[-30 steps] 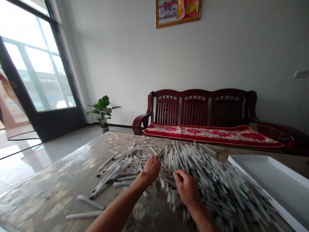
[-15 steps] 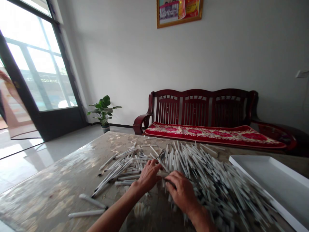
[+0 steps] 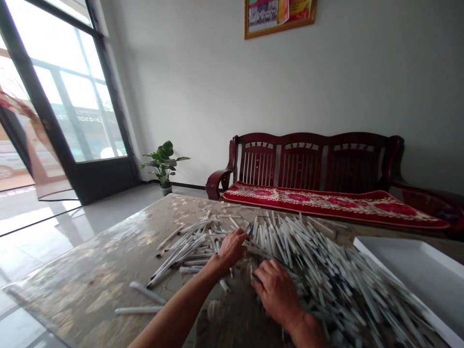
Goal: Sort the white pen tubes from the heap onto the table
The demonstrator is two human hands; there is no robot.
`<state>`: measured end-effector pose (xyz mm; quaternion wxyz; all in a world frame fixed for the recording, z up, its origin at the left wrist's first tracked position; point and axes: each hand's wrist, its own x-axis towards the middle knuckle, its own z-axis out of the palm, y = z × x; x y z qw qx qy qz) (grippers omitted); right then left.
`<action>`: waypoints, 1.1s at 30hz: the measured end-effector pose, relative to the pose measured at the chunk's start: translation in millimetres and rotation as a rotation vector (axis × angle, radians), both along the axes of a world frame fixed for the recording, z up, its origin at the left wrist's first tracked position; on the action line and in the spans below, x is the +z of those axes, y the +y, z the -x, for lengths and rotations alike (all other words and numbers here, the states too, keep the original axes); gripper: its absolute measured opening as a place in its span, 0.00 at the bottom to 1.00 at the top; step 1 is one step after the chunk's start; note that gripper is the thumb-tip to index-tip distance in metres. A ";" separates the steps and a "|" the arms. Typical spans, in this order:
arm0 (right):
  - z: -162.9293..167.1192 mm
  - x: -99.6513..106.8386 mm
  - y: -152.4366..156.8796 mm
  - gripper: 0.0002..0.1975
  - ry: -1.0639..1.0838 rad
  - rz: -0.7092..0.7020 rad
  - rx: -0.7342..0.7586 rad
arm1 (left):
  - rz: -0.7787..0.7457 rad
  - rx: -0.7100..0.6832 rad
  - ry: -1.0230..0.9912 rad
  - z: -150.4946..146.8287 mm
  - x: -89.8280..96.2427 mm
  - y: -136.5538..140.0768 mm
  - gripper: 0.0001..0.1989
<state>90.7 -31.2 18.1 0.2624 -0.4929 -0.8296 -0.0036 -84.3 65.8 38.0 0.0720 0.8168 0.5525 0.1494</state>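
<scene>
My left hand [image 3: 234,247] is closed at the left edge of the big pile, its fingers pinched on a white pen [image 3: 256,250] that points right. To its lower right, my right hand [image 3: 277,290] is curled above the table. A small dark piece with a pale tip shows at its thumb and fingertips; blur hides what it is. The big pile of slim white pens [image 3: 326,263], many with dark ends, spreads right of both hands. A smaller group of white pens [image 3: 181,251] lies left of my left hand.
A shallow white box [image 3: 409,246] stands at the right of the patterned table [image 3: 87,285]. Two loose pens [image 3: 139,310] lie at the front left. Behind the table are a dark red wooden bench [image 3: 308,159] and a potted plant [image 3: 165,162]. A glass door [image 3: 79,106] is at left.
My hands have moved apart: the right has drawn down and away from the left, which stays by the pile's edge. The view has turned slightly left.
</scene>
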 end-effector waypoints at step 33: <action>-7.0 -5.1 10.4 0.17 0.424 0.003 -0.077 | -0.166 -0.053 -0.056 4.0 3.2 -72.7 0.02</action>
